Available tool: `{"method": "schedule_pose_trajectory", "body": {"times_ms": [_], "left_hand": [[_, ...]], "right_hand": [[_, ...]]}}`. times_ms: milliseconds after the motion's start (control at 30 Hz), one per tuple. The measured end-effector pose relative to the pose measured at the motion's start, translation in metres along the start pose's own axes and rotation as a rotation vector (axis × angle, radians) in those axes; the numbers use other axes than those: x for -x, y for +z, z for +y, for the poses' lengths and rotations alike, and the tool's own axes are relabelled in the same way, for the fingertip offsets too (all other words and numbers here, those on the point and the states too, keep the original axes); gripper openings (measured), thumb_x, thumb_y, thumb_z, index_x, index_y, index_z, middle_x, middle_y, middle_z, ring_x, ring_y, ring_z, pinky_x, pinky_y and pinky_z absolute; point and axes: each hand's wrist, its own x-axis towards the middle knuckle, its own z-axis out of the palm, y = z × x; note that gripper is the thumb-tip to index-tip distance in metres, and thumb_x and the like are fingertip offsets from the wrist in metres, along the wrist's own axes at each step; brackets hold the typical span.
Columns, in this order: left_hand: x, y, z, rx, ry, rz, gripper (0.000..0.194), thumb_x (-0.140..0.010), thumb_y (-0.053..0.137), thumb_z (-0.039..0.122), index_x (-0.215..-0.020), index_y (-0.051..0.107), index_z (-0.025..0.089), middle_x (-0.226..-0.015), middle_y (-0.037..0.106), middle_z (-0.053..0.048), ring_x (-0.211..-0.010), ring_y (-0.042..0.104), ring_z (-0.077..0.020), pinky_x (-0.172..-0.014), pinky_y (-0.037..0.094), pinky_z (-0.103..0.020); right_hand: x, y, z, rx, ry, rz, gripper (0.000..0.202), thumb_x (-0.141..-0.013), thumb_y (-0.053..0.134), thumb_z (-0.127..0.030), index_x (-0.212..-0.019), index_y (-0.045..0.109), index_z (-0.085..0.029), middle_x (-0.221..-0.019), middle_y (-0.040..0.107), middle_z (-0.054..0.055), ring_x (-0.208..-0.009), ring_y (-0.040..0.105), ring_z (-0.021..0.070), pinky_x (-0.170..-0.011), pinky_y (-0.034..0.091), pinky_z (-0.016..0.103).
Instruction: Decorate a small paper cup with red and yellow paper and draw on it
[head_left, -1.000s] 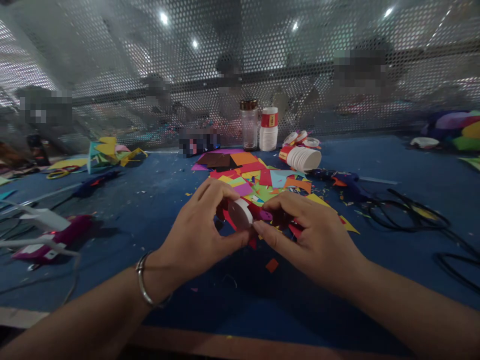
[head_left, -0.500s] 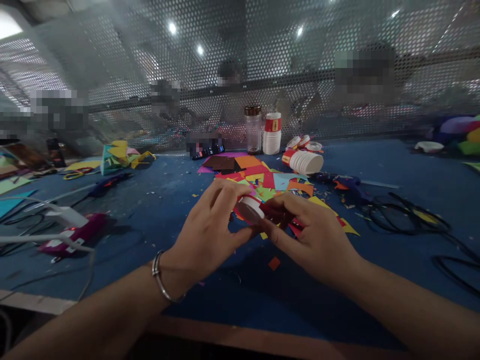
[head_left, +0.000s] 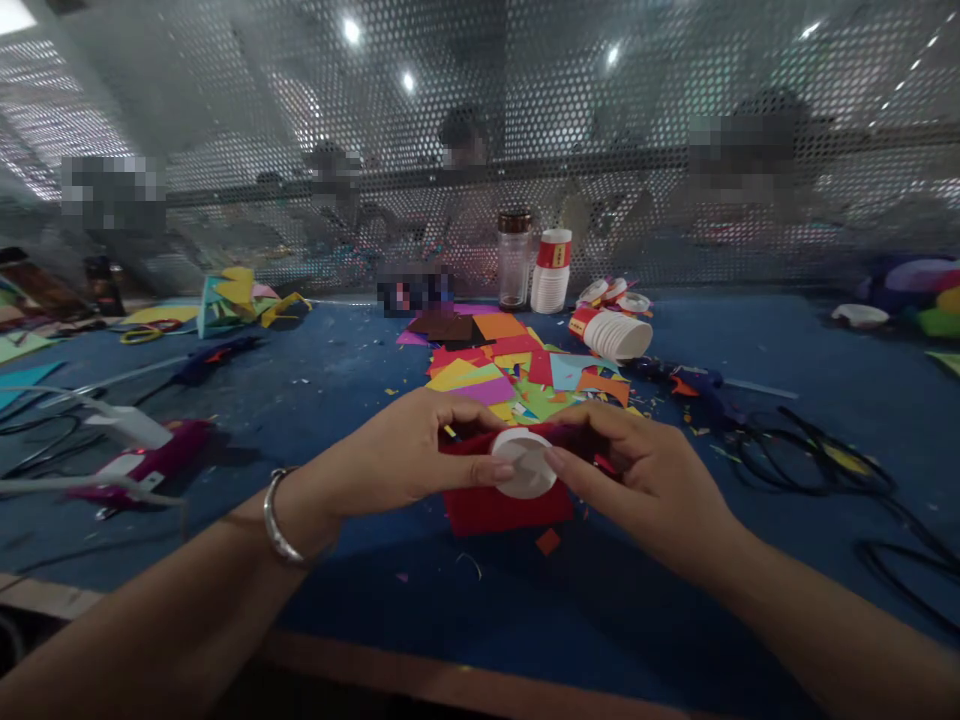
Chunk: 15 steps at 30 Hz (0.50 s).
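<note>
Between both hands is a round white paper cup piece (head_left: 534, 478), low and shallow like a cup base, with its flat face towards me. My left hand (head_left: 409, 450) pinches its left side, thumb on the white face. At its right edge my right hand (head_left: 637, 465) grips with thumb and bent fingers. A sheet of red paper (head_left: 502, 515) shows behind and below the piece; whether the fingers also hold it I cannot tell. Past the hands lies a heap of coloured paper (head_left: 487, 375) with small scraps. One orange scrap (head_left: 548, 542) lies nearer me.
Farther back stand a glass jar (head_left: 514, 260) and stacked paper cups (head_left: 552, 275), with another cup stack (head_left: 615, 335) on its side. A glue gun (head_left: 694, 385) and black cable (head_left: 810, 450) lie right. Left are another glue gun (head_left: 217, 360) and a purple power strip (head_left: 150, 465).
The white cup piece has turned so its flat face points towards me, lower than before. The red sheet now shows beneath it. My left hand has shifted left and its thumb moved onto the face.
</note>
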Motion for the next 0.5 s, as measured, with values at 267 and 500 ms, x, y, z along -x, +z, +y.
{"method": "schedule_pose_trajectory", "body": {"times_ms": [267,500], "left_hand": [[-0.004,0.019,-0.019,0.280,-0.103,0.126,0.018,-0.080,0.076,0.038,-0.086,0.078,0.022,-0.083,0.079,-0.002,-0.075,0.069,-0.0184,-0.069,0.054,-0.030],[-0.004,0.033,-0.019,0.237,-0.027,0.336,0.012,-0.081,0.074,0.030,-0.089,0.078,0.022,-0.083,0.078,0.000,-0.075,0.070,-0.0163,-0.069,0.057,-0.029]], "right_hand": [[-0.001,0.003,0.007,0.288,-0.084,0.240,0.030,-0.093,0.069,-0.035,-0.121,0.065,-0.023,-0.102,0.072,0.007,-0.071,0.068,0.0159,-0.065,0.060,0.031],[0.003,0.017,0.010,0.520,-0.333,0.158,0.038,-0.097,0.064,-0.038,-0.129,0.056,-0.019,-0.118,0.068,0.014,-0.113,0.065,0.0276,-0.092,0.060,0.042]]}}
